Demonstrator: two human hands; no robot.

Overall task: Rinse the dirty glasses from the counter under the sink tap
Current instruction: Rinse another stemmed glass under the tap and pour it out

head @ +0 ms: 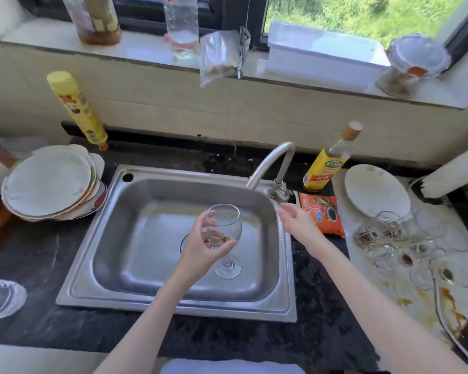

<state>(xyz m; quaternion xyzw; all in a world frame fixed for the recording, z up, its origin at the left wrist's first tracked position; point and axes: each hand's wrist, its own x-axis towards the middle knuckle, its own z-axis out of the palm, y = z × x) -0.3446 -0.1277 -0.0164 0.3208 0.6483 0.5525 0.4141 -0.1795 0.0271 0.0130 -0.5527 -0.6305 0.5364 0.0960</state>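
Our left hand grips a stained clear stemmed wine glass over the steel sink; our right hand, fingers spread, nears the tap handle. Wet glass could slip and shatter.

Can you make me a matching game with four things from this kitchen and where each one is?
Things:
1. wine glass
2. stack of plates
3. orange packet
4. white box

Places:
A. on the windowsill
B. on the counter left of the sink
C. in the left hand, above the sink
D. on the counter right of the tap

Pairs: 1-C, 2-B, 3-D, 4-A
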